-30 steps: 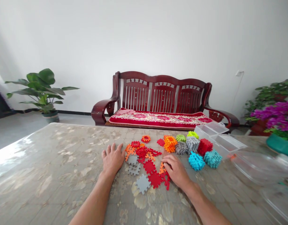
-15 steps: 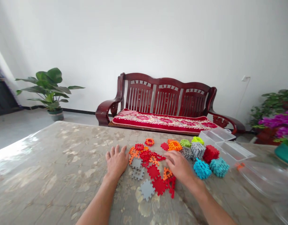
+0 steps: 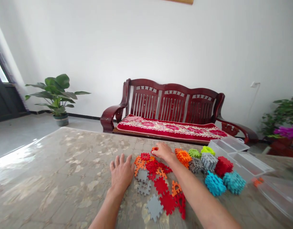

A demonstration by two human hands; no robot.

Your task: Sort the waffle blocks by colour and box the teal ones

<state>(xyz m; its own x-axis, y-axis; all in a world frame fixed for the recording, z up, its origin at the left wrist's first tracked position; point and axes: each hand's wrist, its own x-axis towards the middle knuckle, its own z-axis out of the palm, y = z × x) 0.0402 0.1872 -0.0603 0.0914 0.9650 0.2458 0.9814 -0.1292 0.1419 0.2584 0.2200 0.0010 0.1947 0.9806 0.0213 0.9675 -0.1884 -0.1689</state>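
My left hand (image 3: 122, 172) lies flat on the table with its fingers spread, just left of a scatter of interlocking toy tiles. My right hand (image 3: 163, 151) reaches to the far side of that scatter, its fingers closed on an orange interlocking tile (image 3: 154, 149). Nearby lie a small red tile (image 3: 145, 156), a grey square tile (image 3: 143, 175), a second grey tile with holes (image 3: 144, 187) and larger red tiles (image 3: 167, 202). A plain grey tile (image 3: 154, 207) is nearest to me. My right forearm passes over the space beside the orange triangular tile (image 3: 176, 187).
Sorted stacks stand to the right: orange (image 3: 184, 158), grey (image 3: 209, 162), red (image 3: 223, 166), blue (image 3: 215, 183) and teal (image 3: 234, 182). Behind them is a clear plastic box (image 3: 250, 163), with a clear lid (image 3: 280, 194) nearby. A wooden bench (image 3: 172, 101) stands beyond the patterned table (image 3: 53, 178).
My right hand has moved away and to the left, from beside the red tiles to the orange tile, and has closed on it. My left hand stays flat. The view has shifted slightly.
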